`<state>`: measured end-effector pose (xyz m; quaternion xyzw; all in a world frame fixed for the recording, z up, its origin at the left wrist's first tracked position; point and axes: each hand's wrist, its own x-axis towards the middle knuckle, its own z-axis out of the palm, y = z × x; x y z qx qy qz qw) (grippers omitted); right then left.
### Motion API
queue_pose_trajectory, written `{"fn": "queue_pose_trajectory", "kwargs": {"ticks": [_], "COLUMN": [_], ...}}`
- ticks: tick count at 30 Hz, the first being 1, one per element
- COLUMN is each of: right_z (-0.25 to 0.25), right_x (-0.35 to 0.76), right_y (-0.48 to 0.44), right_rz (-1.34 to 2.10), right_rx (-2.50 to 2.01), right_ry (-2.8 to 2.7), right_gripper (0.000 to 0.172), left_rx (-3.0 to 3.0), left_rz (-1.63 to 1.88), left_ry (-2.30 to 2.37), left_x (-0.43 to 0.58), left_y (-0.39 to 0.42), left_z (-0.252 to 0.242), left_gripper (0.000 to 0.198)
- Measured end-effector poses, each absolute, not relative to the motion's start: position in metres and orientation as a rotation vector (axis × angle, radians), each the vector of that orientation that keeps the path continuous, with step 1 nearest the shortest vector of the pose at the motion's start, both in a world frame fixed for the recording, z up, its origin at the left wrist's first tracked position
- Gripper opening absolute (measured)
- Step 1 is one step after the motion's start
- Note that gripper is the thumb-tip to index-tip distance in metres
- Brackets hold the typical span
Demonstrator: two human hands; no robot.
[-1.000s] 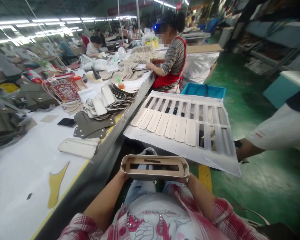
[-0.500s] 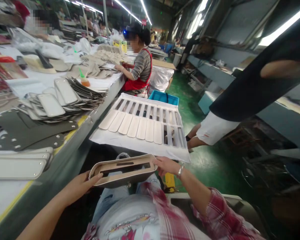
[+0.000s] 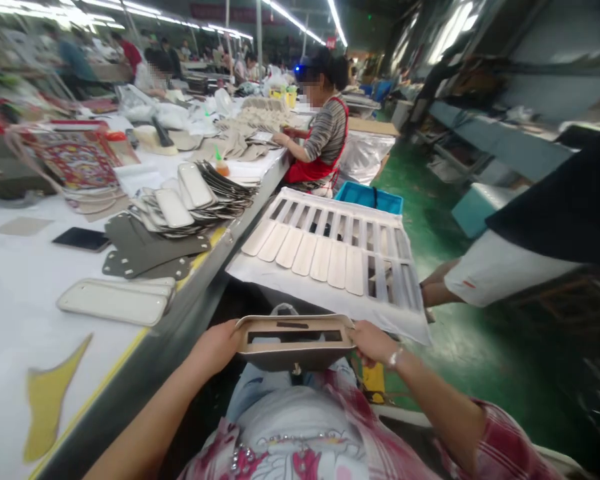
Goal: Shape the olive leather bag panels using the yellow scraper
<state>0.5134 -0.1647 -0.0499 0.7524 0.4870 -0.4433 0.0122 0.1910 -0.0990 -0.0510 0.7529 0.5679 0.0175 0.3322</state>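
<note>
A handbag body (image 3: 300, 361) with grey-brown sides, a pale rim and tan inner faces is held level above my lap. A long slot shows through its inside, and a small metal fitting sits on its near side. My left hand (image 3: 219, 347) is closed on its left end, and my right hand (image 3: 375, 341) grips the right end. Just beyond it stands a white frame (image 3: 330, 303) with slots, bearing a row of several cream rounded panels (image 3: 303, 253). On the table at left lie several long white panels (image 3: 115, 300).
The white worktable (image 3: 10, 360) at left bears stacked rounded panels (image 3: 173, 208), dark grey pieces (image 3: 140, 243), a phone (image 3: 81, 239) and a yellow cutout (image 3: 50, 407). A co-worker (image 3: 314, 130) sits ahead. A blue crate (image 3: 373, 198) stands behind the frame; another person (image 3: 570, 207) stands at right.
The view has swung left, bringing more of the table in. The handbag body has turned from slanted to level. My left hand has shifted from its near left rim to its left end.
</note>
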Motion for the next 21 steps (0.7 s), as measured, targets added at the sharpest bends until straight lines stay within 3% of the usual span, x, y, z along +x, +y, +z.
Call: {"fn": "queue_pose_trajectory", "kwargs": {"ticks": [4, 10, 15, 21], "right_z": [-0.054, -0.049, -0.050, -0.051], "right_x": [0.512, 0.516, 0.516, 0.519], "right_y": [-0.163, -0.160, -0.161, -0.158], "right_rz": [-1.482, -1.382, -1.364, -0.901], "right_rx": [2.423, 2.335, 2.358, 2.213], "right_ry": [1.428, 1.562, 1.520, 1.883], "right_gripper": [0.036, 0.034, 0.034, 0.029], "left_rx": [1.967, 1.972, 1.895, 1.908], "left_rz": [0.147, -0.007, 0.128, 0.173], "left_ry": [1.537, 1.551, 1.467, 1.405], "left_x": [0.193, 0.193, 0.193, 0.191], "left_y": [-0.110, -0.102, -0.096, -0.099], "left_z": [-0.053, -0.062, -0.066, -0.068], "left_gripper": [0.035, 0.029, 0.033, 0.038]}}
